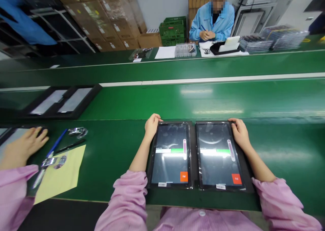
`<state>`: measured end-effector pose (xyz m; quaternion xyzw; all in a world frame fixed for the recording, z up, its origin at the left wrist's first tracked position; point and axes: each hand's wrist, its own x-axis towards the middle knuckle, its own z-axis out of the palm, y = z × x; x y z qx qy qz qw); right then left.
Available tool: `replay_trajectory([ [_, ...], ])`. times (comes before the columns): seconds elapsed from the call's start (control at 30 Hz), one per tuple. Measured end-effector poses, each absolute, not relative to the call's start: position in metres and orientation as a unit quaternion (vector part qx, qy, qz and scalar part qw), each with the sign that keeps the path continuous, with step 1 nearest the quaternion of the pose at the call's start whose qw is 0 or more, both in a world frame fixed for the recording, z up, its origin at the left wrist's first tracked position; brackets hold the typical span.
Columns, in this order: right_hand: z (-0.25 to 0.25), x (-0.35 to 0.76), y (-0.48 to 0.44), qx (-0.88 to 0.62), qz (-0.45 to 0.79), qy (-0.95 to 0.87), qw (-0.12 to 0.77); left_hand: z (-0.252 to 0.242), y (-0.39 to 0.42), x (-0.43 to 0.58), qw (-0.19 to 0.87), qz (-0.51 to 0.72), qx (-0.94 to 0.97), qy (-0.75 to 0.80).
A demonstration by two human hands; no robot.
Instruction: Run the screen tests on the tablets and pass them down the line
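Note:
Two tablets lie side by side in a black tray (193, 156) close in front of me. The left tablet (169, 171) and the right tablet (214, 170) are both lit, each with a volume slider, a white and green bar and an orange-red "Fail" square. My left hand (151, 126) is curled round the tray's far left corner, beside the left tablet. At the far right corner my right hand (240, 133) grips the tray edge, fingertips over the rim. Some of the fingers are hidden behind the edges.
At left, a co-worker's hand (26, 144) rests on another tray, near a yellow sheet (63, 176), a blue pen (57, 143) and shiny rolls. Behind stands a black tray (72, 114) with two pale panels. Across the bench sits a person (212, 21) in blue.

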<state>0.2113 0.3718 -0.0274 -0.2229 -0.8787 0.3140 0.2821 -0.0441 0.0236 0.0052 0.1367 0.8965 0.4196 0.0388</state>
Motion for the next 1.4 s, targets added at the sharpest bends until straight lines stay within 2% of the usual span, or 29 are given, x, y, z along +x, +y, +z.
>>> replay_trajectory([
  [0.33, -0.027, 0.21, 0.371, -0.218, 0.312, -0.877, 0.293, 0.011, 0.039, -0.055, -0.021, 0.426, 0.067, 0.902],
  [0.73, -0.027, 0.211, 0.373, -0.205, 0.325, -0.87, 0.309, 0.006, 0.036, -0.062, -0.112, 0.644, 0.026, 0.756],
  [0.93, -0.018, 0.233, 0.371, -0.281, 0.359, -0.795, 0.399, 0.004, 0.025, -0.025, -0.09, 0.705, 0.054, 0.701],
  [1.03, -0.01, 0.257, 0.366, -0.297, 0.391, -0.766, 0.415, 0.005, 0.008, 0.007, -0.087, 0.714, 0.074, 0.69],
  [1.17, 0.01, 0.298, 0.343, -0.268, 0.361, -0.803, 0.391, 0.012, -0.031, 0.057, -0.104, 0.703, 0.086, 0.698],
  [1.27, 0.028, 0.327, 0.307, -0.169, 0.293, -0.877, 0.342, 0.01, -0.068, 0.101, -0.125, 0.668, 0.094, 0.728],
  [1.3, 0.034, 0.333, 0.293, -0.126, 0.271, -0.897, 0.324, 0.008, -0.08, 0.116, -0.143, 0.639, 0.103, 0.748],
  [1.4, 0.047, 0.342, 0.25, -0.002, 0.211, -0.936, 0.281, 0.0, -0.11, 0.151, -0.267, 0.44, 0.206, 0.832],
])
